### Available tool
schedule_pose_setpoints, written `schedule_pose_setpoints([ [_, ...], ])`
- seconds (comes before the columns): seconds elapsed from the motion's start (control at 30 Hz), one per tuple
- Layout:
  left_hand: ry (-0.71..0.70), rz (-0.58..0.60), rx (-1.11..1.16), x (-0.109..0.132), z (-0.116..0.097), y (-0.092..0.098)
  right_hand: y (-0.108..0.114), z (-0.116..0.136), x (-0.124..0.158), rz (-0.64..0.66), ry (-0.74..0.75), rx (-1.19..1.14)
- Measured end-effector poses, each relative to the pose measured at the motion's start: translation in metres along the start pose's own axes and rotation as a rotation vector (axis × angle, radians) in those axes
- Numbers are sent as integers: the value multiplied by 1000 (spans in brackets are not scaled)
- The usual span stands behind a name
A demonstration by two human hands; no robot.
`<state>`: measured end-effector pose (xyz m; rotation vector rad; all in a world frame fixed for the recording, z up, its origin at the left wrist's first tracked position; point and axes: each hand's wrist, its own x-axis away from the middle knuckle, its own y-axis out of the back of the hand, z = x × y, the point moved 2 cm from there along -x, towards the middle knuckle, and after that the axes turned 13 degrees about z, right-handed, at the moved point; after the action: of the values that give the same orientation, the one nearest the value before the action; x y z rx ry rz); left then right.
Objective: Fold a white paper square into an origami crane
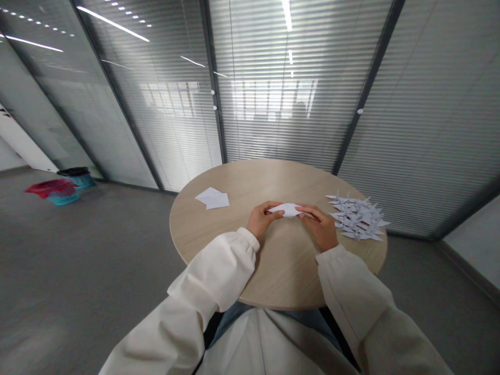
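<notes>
I can read no text, label, brand or number anywhere, neither on the folded white paper (288,210) pinched between my left hand (262,220) and my right hand (318,226), nor on the loose white paper sheets (211,198) beyond my left hand, nor on the pile of white paper cranes (357,217) beside my right hand.

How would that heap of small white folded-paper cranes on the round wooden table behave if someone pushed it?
The heap of small white folded-paper cranes is probably very light, being thin paper. They lie loosely overlapped, so a push would likely scatter them rather than move them as one. Their thin pointed tips look easily bent.
</notes>
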<state>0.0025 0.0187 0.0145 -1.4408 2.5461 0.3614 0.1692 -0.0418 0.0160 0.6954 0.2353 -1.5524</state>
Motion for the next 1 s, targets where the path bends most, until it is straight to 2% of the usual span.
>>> schedule_pose_setpoints([
  [0.17, -12, -16, 144, -2, 0, 1, 1, 5, 1, -30, -41, 20],
  [0.3, -26, -10, 205, -2, 2, 1, 3, -2, 1, -81, -96, 45],
  [0.5, -9, -24, 160, -1, 3, 3, 4, -16, 0, -98, -158, -28],
  [0.83, -15, -79, 5, 2, -5, 3, 6, -15, 0, -123, -217, -40],
  [1.0, 24, -121, 71, 2, 1, 6, 7, -17, -1, -175, -258, -75],
])
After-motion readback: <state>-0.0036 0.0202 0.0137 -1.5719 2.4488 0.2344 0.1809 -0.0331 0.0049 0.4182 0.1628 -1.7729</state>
